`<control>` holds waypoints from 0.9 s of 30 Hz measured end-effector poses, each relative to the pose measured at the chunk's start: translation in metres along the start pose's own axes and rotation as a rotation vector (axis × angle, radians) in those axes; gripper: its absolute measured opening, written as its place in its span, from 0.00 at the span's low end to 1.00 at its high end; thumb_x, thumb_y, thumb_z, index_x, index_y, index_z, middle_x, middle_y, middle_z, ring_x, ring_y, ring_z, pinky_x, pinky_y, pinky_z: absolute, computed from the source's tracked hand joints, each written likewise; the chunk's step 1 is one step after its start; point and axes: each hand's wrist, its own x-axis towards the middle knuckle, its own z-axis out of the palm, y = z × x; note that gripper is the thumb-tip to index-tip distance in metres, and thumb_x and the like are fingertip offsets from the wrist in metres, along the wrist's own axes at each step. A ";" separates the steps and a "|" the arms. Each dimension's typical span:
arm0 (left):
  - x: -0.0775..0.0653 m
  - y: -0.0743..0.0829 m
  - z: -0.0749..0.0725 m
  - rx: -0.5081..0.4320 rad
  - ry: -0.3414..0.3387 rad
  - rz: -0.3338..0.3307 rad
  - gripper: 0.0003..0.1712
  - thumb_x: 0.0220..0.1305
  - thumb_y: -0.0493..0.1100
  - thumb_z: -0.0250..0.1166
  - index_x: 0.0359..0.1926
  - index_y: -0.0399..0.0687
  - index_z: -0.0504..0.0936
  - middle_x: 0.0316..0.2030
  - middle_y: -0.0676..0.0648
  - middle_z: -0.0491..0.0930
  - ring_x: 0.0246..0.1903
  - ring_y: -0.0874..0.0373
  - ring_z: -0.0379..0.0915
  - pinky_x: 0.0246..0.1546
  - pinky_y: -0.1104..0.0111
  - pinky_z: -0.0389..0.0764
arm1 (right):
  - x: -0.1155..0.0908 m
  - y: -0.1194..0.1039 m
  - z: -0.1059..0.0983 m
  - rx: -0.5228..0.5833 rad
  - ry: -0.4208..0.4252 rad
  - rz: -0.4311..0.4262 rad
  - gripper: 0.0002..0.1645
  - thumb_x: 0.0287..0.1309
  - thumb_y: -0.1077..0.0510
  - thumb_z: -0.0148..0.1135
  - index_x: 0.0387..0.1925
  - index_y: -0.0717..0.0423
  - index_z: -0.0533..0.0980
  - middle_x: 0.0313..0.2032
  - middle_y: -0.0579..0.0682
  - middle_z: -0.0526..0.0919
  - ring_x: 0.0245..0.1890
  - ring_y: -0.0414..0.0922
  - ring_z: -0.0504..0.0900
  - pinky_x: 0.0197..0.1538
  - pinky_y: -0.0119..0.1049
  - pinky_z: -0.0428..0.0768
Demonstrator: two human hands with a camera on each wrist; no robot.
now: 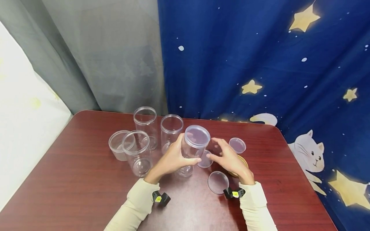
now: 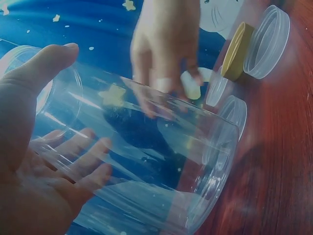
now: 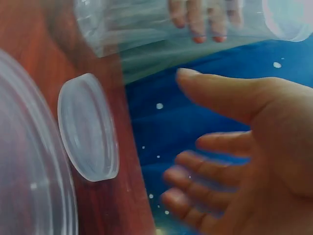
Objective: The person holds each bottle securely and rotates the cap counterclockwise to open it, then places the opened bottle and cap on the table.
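Observation:
My left hand (image 1: pixel 173 156) grips a tall clear plastic jar (image 1: pixel 191 151) round its upper part, fingers on the far side and thumb across the front. A translucent lid (image 1: pixel 197 136) sits on the jar's mouth. In the left wrist view the jar (image 2: pixel 161 147) looks see-through, with nothing visible inside. To the right of the jar, my right hand (image 1: pixel 231 160) is held with its fingers spread, apart from it and holding nothing. The right wrist view shows this open hand (image 3: pixel 244 156) below the jar, its thumb pointing towards the jar.
Left of the jar stand open clear jars (image 1: pixel 145 126), (image 1: pixel 171 130), (image 1: pixel 138 157) and a shorter tub (image 1: pixel 118 147). Loose clear lids (image 1: pixel 237 145), (image 1: pixel 205 160), (image 1: pixel 218 182) and a gold lid (image 1: pixel 244 161) lie around my right hand on the red-brown table (image 1: pixel 86 179). Curtains hang behind.

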 end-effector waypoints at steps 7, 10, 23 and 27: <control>-0.001 -0.002 0.000 -0.010 0.014 0.010 0.48 0.44 0.47 0.81 0.64 0.47 0.65 0.52 0.48 0.79 0.50 0.56 0.77 0.56 0.56 0.76 | 0.005 -0.011 -0.003 0.119 0.224 -0.216 0.22 0.70 0.58 0.58 0.64 0.52 0.72 0.58 0.53 0.79 0.56 0.50 0.78 0.57 0.38 0.78; -0.001 -0.003 0.000 -0.023 0.014 0.014 0.49 0.43 0.47 0.81 0.64 0.47 0.65 0.52 0.48 0.79 0.51 0.55 0.77 0.57 0.55 0.75 | 0.004 -0.020 -0.002 0.148 0.270 -0.304 0.22 0.72 0.59 0.54 0.65 0.51 0.71 0.59 0.50 0.79 0.60 0.47 0.76 0.60 0.31 0.73; -0.002 -0.008 0.009 -0.113 -0.016 0.023 0.50 0.43 0.47 0.82 0.65 0.49 0.64 0.54 0.48 0.77 0.54 0.56 0.74 0.59 0.54 0.72 | -0.007 -0.058 0.011 0.124 0.333 -0.410 0.51 0.55 0.35 0.68 0.70 0.56 0.62 0.63 0.55 0.76 0.57 0.50 0.79 0.57 0.47 0.78; -0.003 -0.008 0.013 -0.108 -0.020 0.031 0.48 0.43 0.46 0.82 0.64 0.49 0.65 0.52 0.49 0.79 0.52 0.57 0.76 0.57 0.57 0.75 | -0.013 -0.066 0.020 0.101 0.355 -0.279 0.55 0.46 0.43 0.78 0.71 0.52 0.60 0.62 0.52 0.77 0.59 0.49 0.78 0.59 0.55 0.74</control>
